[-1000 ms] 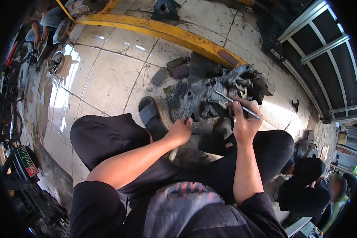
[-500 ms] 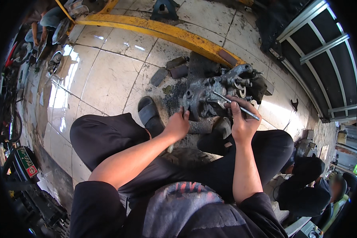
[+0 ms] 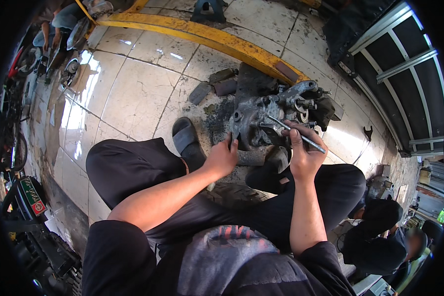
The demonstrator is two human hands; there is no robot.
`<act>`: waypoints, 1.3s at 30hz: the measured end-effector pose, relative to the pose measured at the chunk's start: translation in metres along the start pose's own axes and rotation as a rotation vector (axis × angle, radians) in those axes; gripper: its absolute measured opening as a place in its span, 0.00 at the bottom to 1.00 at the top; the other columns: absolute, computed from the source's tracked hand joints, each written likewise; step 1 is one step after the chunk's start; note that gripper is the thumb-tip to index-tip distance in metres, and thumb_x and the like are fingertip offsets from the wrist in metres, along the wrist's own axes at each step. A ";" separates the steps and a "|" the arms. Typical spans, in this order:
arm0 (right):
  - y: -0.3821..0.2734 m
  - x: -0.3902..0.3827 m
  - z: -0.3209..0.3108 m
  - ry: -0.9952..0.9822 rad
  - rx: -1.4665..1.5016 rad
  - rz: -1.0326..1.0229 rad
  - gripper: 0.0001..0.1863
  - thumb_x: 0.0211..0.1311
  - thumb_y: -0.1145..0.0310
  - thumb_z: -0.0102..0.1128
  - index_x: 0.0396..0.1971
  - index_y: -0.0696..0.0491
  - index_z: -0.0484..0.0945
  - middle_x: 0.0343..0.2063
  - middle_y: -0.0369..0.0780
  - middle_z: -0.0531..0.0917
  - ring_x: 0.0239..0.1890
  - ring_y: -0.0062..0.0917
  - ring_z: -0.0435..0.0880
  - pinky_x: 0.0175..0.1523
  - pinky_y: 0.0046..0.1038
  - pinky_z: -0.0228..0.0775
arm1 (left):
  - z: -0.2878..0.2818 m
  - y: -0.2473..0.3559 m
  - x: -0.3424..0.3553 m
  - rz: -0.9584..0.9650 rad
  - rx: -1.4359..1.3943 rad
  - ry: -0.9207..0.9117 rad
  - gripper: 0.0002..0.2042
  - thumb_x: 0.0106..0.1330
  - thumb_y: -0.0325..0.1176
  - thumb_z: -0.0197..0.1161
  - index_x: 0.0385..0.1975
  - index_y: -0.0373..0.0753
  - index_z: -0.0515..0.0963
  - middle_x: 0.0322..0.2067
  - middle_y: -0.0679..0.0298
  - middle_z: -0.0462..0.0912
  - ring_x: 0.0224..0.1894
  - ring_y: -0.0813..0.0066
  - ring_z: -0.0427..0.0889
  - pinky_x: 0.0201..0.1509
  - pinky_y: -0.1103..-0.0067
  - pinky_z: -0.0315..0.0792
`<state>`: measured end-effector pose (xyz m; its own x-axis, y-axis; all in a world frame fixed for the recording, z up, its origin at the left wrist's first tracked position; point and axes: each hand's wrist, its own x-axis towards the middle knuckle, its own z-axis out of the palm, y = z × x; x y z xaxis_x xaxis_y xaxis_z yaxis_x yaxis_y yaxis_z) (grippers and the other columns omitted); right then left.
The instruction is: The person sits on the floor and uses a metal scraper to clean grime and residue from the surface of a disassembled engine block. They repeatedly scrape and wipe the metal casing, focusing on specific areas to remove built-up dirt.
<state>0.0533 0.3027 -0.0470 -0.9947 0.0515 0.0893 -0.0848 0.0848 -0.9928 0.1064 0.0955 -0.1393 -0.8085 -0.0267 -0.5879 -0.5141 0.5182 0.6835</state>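
Casting (image 3: pixel 254 112): grey, greasy, lies on the floor just ahead of both hands, mostly between them and reaching past the right. Rod (image 3: pixel 308 141): thin, metal, in the right hand (image 3: pixel 306 154), thumb and fingers closed round it, pen-style; tip points ahead-left, over the casting, contact not clear. Left hand (image 3: pixel 223 158): at the near left edge of the casting, fingers partly curled, thumb near forefinger; can't tell if it grips anything. Rings (image 3: pixel 304 116), pale, on the casting, just beyond the right hand.

Blocks (image 3: pixel 200 92), dark, a small group ahead of the left hand, to the left of the casting. Sandal (image 3: pixel 184 137), dark, on the wearer's foot, just left of the left hand. Beam (image 3: pixel 207 34), yellow, runs across beyond both hands, past the casting. Stand (image 3: pixel 207 12), dark, farther ahead, behind the beam. Fork (image 3: pixel 368 132), small, dark, on floor well right of the right hand. Co-worker (image 3: pixel 375 241), dark clothes, behind and right of the right hand. Tiles (image 3: pixel 133 93), stained, left-ahead of the left hand.
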 end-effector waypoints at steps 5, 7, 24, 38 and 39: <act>0.005 0.002 -0.001 0.005 -0.018 -0.024 0.08 0.72 0.76 0.67 0.45 0.65 0.87 0.43 0.45 0.91 0.40 0.23 0.89 0.51 0.23 0.80 | -0.008 0.020 0.002 0.011 0.024 -0.039 0.31 0.82 0.44 0.46 0.75 0.25 0.60 0.35 0.30 0.84 0.45 0.30 0.85 0.54 0.51 0.75; 0.005 0.001 -0.001 0.005 -0.002 -0.013 0.08 0.72 0.76 0.67 0.45 0.65 0.87 0.43 0.45 0.91 0.40 0.23 0.89 0.51 0.23 0.79 | -0.008 0.018 0.001 0.034 0.008 -0.027 0.31 0.83 0.45 0.46 0.75 0.25 0.60 0.35 0.29 0.84 0.45 0.31 0.85 0.54 0.52 0.76; 0.002 0.001 -0.001 0.001 -0.065 -0.027 0.08 0.71 0.76 0.67 0.44 0.64 0.88 0.41 0.43 0.92 0.39 0.23 0.89 0.50 0.23 0.79 | -0.099 0.031 0.020 -0.187 -0.417 -0.032 0.18 0.80 0.42 0.55 0.57 0.32 0.69 0.28 0.57 0.80 0.19 0.74 0.74 0.21 0.73 0.73; 0.005 -0.002 -0.005 -0.016 -0.024 -0.019 0.08 0.72 0.76 0.67 0.44 0.66 0.86 0.43 0.47 0.91 0.40 0.27 0.90 0.51 0.26 0.80 | 0.002 -0.004 -0.044 -0.462 -1.038 0.058 0.13 0.85 0.43 0.49 0.54 0.42 0.75 0.30 0.66 0.76 0.20 0.76 0.72 0.22 0.73 0.72; 0.006 -0.002 -0.006 -0.013 -0.020 -0.028 0.08 0.72 0.76 0.67 0.44 0.66 0.86 0.44 0.48 0.91 0.40 0.27 0.91 0.52 0.26 0.81 | 0.006 -0.008 -0.045 -0.433 -0.955 0.074 0.13 0.85 0.43 0.49 0.55 0.43 0.74 0.29 0.66 0.75 0.19 0.76 0.71 0.22 0.74 0.71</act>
<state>0.0550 0.3095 -0.0529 -0.9926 0.0355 0.1163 -0.1120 0.1055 -0.9881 0.1488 0.0973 -0.1209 -0.5005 -0.1172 -0.8578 -0.7496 -0.4370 0.4971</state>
